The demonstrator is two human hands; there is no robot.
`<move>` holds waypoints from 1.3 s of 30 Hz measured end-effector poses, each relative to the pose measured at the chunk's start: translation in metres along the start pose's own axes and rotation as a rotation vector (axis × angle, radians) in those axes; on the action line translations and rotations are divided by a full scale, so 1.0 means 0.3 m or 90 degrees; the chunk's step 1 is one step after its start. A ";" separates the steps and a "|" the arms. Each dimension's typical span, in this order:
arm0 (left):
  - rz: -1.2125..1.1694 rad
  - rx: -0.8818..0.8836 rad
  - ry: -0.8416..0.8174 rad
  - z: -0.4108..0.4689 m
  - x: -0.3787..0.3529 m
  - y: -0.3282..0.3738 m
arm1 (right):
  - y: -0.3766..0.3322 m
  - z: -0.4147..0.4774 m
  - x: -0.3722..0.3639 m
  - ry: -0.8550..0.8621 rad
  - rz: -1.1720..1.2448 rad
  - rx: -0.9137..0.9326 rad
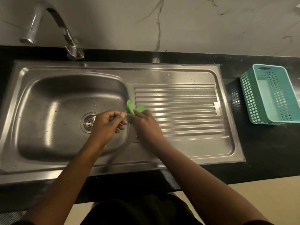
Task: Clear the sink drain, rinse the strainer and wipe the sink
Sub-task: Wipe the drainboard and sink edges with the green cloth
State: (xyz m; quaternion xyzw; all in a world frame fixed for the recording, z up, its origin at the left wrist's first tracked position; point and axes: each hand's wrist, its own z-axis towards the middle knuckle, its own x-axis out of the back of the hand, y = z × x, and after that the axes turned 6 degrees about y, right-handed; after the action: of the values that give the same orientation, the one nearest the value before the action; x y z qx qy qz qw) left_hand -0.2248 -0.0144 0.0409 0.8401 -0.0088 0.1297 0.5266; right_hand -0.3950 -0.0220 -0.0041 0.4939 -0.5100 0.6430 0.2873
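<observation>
My right hand [146, 125] clamps the soft, light cloth [130, 108] mid-fold over the sink [48, 166] bowl's right edge; left hand [108, 123] curled, hold unclear.

Left hand [108, 122], right hand [146, 125] bare, forearms [186, 163] bare; black garment [138, 210] at bottom of view.

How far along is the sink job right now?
Looks done: the strainer sits in place and the basin shows only droplets. In hand: the right hand grips a green cloth at the basin's edge; the left hand curls beside it, grip unclear. Left, probably: the wiping.
</observation>
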 end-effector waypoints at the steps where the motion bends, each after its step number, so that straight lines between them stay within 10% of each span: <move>1: 0.003 -0.004 -0.003 -0.002 -0.007 0.006 | 0.035 -0.016 0.012 -0.012 0.006 0.042; 16: 0.004 -0.004 -0.048 0.039 -0.026 -0.009 | 0.443 -0.304 0.185 0.228 -0.025 -0.433; 30: 0.019 -0.035 -0.040 0.019 -0.064 0.055 | 0.002 -0.093 0.042 -0.007 -0.028 0.032; 39: 0.008 -0.013 -0.047 0.015 -0.065 0.035 | 0.504 -0.344 0.279 0.077 -0.073 -0.302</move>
State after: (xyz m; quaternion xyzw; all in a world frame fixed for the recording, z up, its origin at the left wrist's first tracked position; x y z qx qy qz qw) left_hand -0.2443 -0.0256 0.0439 0.8390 -0.0349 0.1019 0.5333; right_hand -0.5915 0.0162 0.0182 0.4014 -0.5994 0.5165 0.4613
